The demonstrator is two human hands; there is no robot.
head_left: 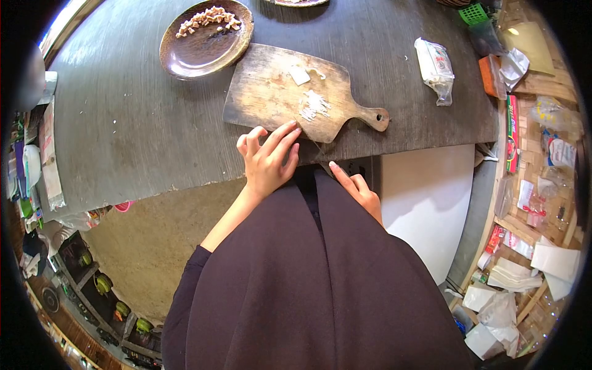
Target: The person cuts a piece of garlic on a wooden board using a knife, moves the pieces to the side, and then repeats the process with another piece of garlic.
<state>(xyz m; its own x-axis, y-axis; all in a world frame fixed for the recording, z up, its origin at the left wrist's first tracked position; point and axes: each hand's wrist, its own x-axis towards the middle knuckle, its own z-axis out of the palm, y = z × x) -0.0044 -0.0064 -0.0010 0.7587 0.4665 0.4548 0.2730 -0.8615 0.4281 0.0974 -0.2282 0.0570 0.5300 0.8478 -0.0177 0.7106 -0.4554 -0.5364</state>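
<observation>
Dark counter (154, 123) carries all. Wooden cutting board (265, 92) lies mid-counter, handle to right. Brown plate (203, 46) with diced pieces sits beyond it.

Left hand (268, 163): fingers released, spread, tips touching near edge of board, grasping nothing.

Right hand (361, 191) at counter edge: 1 finger stretched, rest hidden, cannot tell grip.

White shreds (314, 105) lie on board.

Judged: chopping step, board being steadied. Next cut needs left fingertips clear of shreds.
</observation>
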